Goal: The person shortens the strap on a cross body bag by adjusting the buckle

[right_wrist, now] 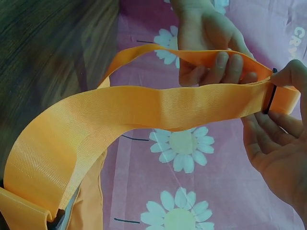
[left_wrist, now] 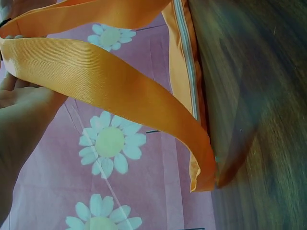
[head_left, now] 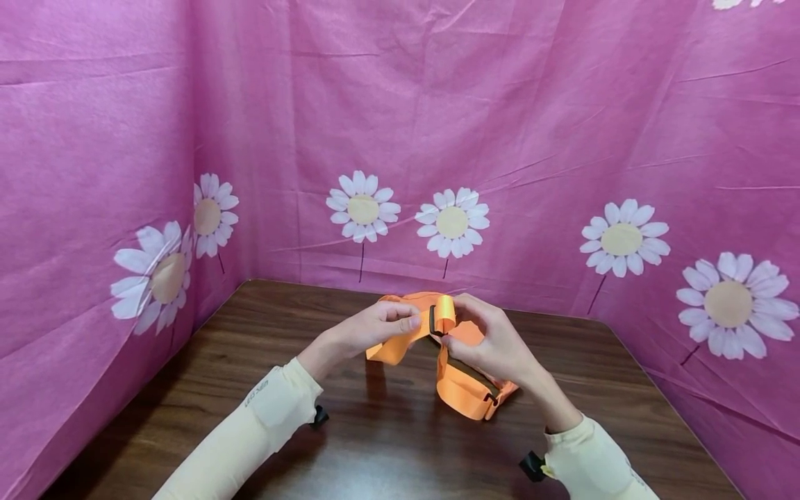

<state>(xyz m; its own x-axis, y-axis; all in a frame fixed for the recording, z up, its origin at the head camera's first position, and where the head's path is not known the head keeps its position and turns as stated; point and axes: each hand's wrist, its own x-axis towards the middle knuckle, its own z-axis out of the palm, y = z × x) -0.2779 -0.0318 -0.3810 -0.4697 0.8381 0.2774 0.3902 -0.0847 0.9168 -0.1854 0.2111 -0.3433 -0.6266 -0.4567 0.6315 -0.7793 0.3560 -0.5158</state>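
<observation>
An orange bag [head_left: 425, 298] with a zipper [left_wrist: 187, 57] rests on the table, its wide orange webbing strap [right_wrist: 144, 106] lifted in loops. My left hand [head_left: 365, 329] pinches the strap left of a black slide buckle [head_left: 432, 321], thumb in front. In the right wrist view, the left hand's fingertips [right_wrist: 221, 64] show inside the strap loop. My right hand [head_left: 496, 342] pinches the black buckle [right_wrist: 271, 96] between thumb and fingers at its edges. A short loop of strap [head_left: 445, 312] stands out past the buckle. The bag body is partly hidden behind strap and hands.
The dark wooden table [head_left: 375, 444] carries the bag near its back edge. Pink cloth [head_left: 500, 104] with printed daisies hangs close behind and at both sides. A second black buckle [head_left: 491, 398] sits on the strap at lower right.
</observation>
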